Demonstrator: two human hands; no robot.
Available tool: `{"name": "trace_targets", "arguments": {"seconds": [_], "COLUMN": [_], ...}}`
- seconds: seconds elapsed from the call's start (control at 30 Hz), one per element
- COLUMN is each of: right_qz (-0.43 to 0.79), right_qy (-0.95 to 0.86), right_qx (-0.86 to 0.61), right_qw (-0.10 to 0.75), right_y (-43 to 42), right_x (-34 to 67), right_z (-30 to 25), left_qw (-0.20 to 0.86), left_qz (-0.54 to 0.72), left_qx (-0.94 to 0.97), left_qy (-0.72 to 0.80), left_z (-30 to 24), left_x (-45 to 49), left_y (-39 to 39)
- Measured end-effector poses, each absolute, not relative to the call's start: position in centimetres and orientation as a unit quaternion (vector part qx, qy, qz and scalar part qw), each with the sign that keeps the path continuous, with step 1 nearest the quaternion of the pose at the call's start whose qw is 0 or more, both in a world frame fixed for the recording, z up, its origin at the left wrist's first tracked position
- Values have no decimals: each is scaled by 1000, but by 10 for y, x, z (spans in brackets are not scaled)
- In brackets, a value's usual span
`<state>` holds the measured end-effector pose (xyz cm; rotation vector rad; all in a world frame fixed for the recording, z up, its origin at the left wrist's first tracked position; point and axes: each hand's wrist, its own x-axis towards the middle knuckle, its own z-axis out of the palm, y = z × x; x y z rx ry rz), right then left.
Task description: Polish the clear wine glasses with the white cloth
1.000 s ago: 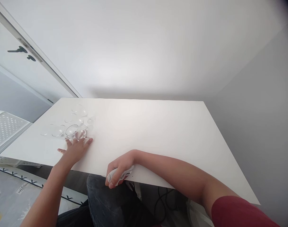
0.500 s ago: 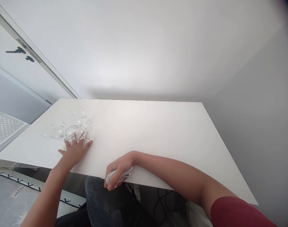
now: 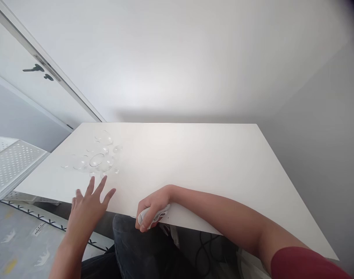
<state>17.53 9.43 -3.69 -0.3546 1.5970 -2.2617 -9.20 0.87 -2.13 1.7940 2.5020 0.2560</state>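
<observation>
Several clear glass vessels (image 3: 107,162) stand close together on the left part of the white table (image 3: 194,162); their thin outlines make their exact kind hard to tell. Just in front of them is my left hand (image 3: 91,201), fingers spread, with nothing held in it. Its fingertips are close to the nearest glass pieces. At the table's front edge, my right hand (image 3: 150,207) is closed around a crumpled whitish cloth (image 3: 144,217), part of which is hidden inside the fist.
White perforated racks (image 3: 16,162) stand left of the table. A door with a dark handle (image 3: 34,68) is at the upper left. Behind the table rises a pale wall (image 3: 179,58). My legs (image 3: 144,252) and dark cables (image 3: 206,248) are below the front edge.
My left hand has drawn back from the glass pieces toward the front edge. The right hand keeps the cloth at the edge. The whole view has shifted slightly.
</observation>
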Motion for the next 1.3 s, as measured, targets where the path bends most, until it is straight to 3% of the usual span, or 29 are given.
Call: {"name": "trace_targets", "arguments": {"seconds": [0.1, 0.23, 0.33, 0.47, 0.6, 0.73, 0.9, 1.13, 1.3], "right_qz": [-810, -830, -828, -825, -850, -877, -870, -835, -798], "right_qy": [558, 540, 544, 548, 516, 472, 415, 262, 211], "right_qx": [-91, -63, -66, -74, -88, -80, 52, 231, 219], "right_qw": [155, 121, 120, 117, 57, -43, -263, -426, -520], "right_y": [94, 93, 92, 92, 91, 88, 89, 102, 112], "right_x": [173, 170, 170, 172, 169, 163, 164, 159, 154], "right_z": [-40, -44, -44, -39, -35, -38, -42, -51, -58], "left_qw": [59, 275, 272, 350, 422, 425, 462, 523, 554], "left_qz": [220, 468, 558, 589, 599, 619, 640, 677, 686], "left_qx": [515, 410, 347, 299, 293, 288, 298, 264, 231], "left_qy": [826, 733, 703, 664, 614, 594, 537, 447, 411], "left_z": [-22, -35, -43, -42, -41, -40, -34, -34, -32], "left_x": [-72, -52, -49, -53, -51, -44, -38, -36, -28], "left_y": [-7, -5, 6, 25, 43, 50, 52, 64, 85]}}
